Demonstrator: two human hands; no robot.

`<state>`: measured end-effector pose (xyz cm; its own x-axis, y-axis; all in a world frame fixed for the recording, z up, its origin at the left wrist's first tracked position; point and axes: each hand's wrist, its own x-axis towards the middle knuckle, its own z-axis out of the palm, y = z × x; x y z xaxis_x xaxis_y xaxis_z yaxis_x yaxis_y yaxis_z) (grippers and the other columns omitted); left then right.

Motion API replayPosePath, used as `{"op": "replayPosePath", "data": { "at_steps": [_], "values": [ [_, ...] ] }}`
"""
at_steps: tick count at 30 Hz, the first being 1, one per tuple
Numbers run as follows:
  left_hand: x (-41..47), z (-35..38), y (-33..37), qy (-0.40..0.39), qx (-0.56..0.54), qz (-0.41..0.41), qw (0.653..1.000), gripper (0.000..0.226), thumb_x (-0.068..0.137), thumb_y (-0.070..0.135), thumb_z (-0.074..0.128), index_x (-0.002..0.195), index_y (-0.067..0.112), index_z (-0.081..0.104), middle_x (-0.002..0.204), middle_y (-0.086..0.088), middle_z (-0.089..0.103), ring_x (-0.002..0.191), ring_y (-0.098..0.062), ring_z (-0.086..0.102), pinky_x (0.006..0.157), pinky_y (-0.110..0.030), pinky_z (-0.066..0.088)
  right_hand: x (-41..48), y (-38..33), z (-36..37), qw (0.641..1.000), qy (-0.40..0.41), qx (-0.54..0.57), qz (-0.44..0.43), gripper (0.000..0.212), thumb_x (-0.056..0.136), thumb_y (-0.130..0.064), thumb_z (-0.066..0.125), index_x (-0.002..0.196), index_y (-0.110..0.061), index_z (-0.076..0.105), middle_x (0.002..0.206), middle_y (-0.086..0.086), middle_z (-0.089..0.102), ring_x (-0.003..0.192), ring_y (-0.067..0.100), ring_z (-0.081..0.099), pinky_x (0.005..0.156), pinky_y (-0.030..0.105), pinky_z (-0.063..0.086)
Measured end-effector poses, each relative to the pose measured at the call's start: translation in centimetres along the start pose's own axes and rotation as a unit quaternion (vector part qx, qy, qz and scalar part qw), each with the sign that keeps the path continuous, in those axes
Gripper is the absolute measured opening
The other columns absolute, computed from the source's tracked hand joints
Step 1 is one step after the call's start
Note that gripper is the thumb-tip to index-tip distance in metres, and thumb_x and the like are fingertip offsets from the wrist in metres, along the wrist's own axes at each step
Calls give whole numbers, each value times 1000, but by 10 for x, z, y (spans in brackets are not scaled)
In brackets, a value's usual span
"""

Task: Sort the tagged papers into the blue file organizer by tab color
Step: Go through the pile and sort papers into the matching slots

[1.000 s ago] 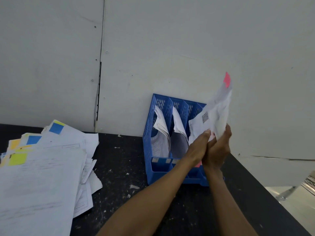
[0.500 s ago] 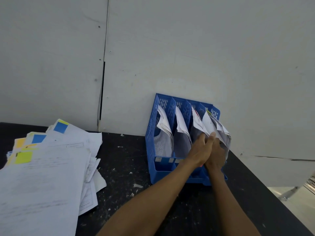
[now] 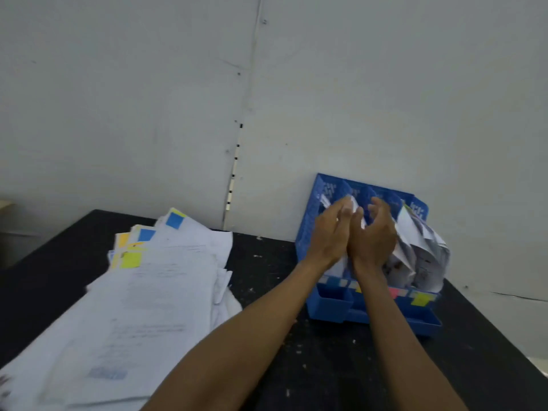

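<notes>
wall [image 3: 385, 84]: pale grey panels with a vertical seam left of centre, behind everything.
counter [image 3: 267, 292]: black, flecked with white specks, butts against the wall.
loose paper stack [image 3: 163, 292]: left half of the counter, untidy, sheets fanned toward the near edge. Well apart from both grips.
blue file organizer [image 3: 329, 307]: right side of the counter, back against the wall, slots open upward, low trays along its front.
forearms [image 3: 267, 336]: both bare, come in from the bottom edge and converge in front of the organizer.
filed papers [image 3: 415, 250]: crumpled white sheets standing in the right-hand slots, tops leaning right past the organizer's right wall. Just right of the right grip.
left grip [image 3: 327, 237]: raised in front of the organizer's left slots. Wide, fingers nearly straight and relaxed, nothing seen in it.
right grip [image 3: 373, 237]: its heel touches the left grip's heel, in front of the middle slots. Fingers loosely curled, nothing seen inside.
white paper edge [image 3: 355, 213]: shows in the gap between the two sets of fingertips. Blurred, so cannot tell if either grip touches it or it only stands in the slot behind.
stack tabs: two blue squares [image 3: 175, 220], a yellow-green square [image 3: 130, 259] and an orange one [image 3: 123, 239], all at the far end of the stack.
organizer tabs: yellow tab [image 3: 421, 299] on the front rail below the rightmost slot. Pink tab [image 3: 393, 292] just left of it, beside the right wrist.
</notes>
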<state>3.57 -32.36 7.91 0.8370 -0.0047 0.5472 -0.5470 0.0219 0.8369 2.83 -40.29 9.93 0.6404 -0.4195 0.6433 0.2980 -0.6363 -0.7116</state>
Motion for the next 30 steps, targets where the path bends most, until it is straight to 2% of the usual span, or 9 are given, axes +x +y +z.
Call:
{"op": "replayPosePath", "data": {
  "at_steps": [2, 4, 8, 11, 14, 18, 22, 27, 30],
  "values": [
    [-3, -48, -4, 56, 53, 16, 997, 27, 102, 24, 46, 115, 9, 64, 112, -6, 67, 99, -9, 61, 90, -25, 47, -18, -12, 26, 999, -50, -8, 4, 33, 94, -23, 52, 126, -16, 51, 114, 6, 60, 102, 22, 57, 87, 32, 45],
    [-13, -99, -20, 99, 147, -1, 984, 29, 98, 24, 51, 118, 7, 64, 116, -8, 66, 106, -17, 61, 92, -30, 47, -51, -29, 61, 995, -97, -21, 13, 26, 93, -24, 52, 118, -18, 56, 104, 5, 64, 94, 24, 60, 80, 31, 46],
    [-53, -201, -57, 197, 359, -130, 903, 27, 92, 22, 54, 116, 12, 64, 122, -7, 61, 116, -26, 54, 95, -35, 41, -132, -43, 124, 979, -203, -28, 14, 15, 93, -28, 56, 97, -16, 65, 92, 4, 71, 87, 23, 66, 67, 24, 42],
    [-90, -263, -71, 218, 509, -243, 797, 34, 91, 25, 51, 123, 14, 56, 133, -9, 51, 122, -29, 45, 96, -41, 37, -187, -52, 163, 942, -316, -104, 54, 44, 88, -51, 57, 115, -16, 61, 112, 4, 66, 106, 25, 61, 81, 30, 47],
    [-122, -304, -79, 214, 558, -307, 741, 40, 93, 28, 49, 130, 13, 50, 139, -10, 46, 125, -30, 43, 99, -43, 34, -232, -58, 184, 908, -354, -216, 55, 74, 83, -67, 52, 132, -12, 47, 131, 9, 51, 123, 28, 45, 97, 39, 41],
    [-141, -329, -87, 234, 523, -312, 758, 46, 93, 27, 53, 135, 13, 45, 130, -9, 52, 120, -28, 47, 99, -43, 35, -258, -58, 187, 922, -301, -245, 21, 71, 86, -65, 49, 137, -16, 41, 138, 6, 45, 128, 24, 38, 105, 37, 33],
    [-141, -335, -85, 259, 469, -305, 787, 46, 92, 24, 56, 135, 13, 46, 127, -9, 55, 119, -29, 48, 100, -44, 33, -261, -59, 183, 959, -259, -98, 67, 61, 91, -36, 61, 144, -17, 36, 137, 5, 51, 125, 24, 48, 104, 36, 39],
    [-139, -339, -82, 268, 444, -332, 788, 54, 91, 25, 58, 141, 15, 41, 132, -10, 52, 123, -30, 46, 102, -46, 33, -261, -59, 175, 971, -200, -8, 127, 35, 89, -18, 66, 121, -16, 54, 96, 9, 71, 86, 23, 66, 84, 36, 54],
    [-134, -345, -82, 265, 447, -338, 785, 48, 93, 28, 56, 139, 16, 45, 130, -7, 54, 121, -28, 47, 102, -46, 32, -262, -58, 174, 973, -193, -13, 126, 19, 94, -22, 59, 112, -16, 58, 100, 5, 71, 87, 20, 66, 82, 29, 50]
  ]
}}
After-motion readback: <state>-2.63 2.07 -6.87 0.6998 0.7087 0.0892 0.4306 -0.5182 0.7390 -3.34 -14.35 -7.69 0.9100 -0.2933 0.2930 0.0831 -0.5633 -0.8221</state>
